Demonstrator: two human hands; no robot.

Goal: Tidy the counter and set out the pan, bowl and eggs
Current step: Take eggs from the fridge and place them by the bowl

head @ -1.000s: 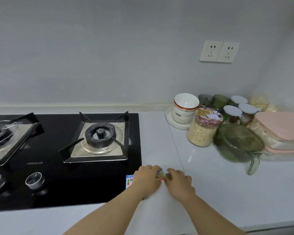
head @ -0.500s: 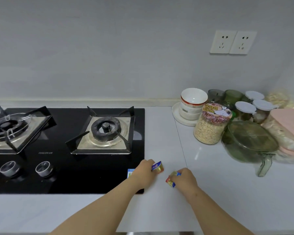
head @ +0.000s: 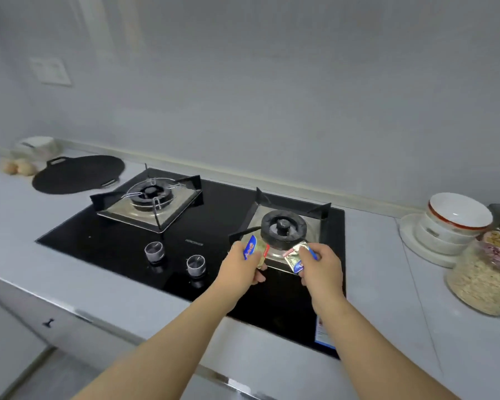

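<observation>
Flat black pan point(head: 78, 174) on the white counter point(head: 373, 269), left of the gas hob point(head: 214, 220), with two eggs point(head: 19, 168) just beyond its left edge. Stacked white bowls point(head: 451, 226) on a plate at far right, beside an oat jar point(head: 485, 278). In front of the hob's right burner point(head: 282, 226), raised off the surface: left hand point(head: 243, 269) pinching a blue-and-gold foil packet point(head: 254, 249), right hand point(head: 322, 269) pinching a crumpled second packet point(head: 296, 256).

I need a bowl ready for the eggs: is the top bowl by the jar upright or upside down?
Upright: the top bowl shows its white inside, red-edged rim facing up.
</observation>
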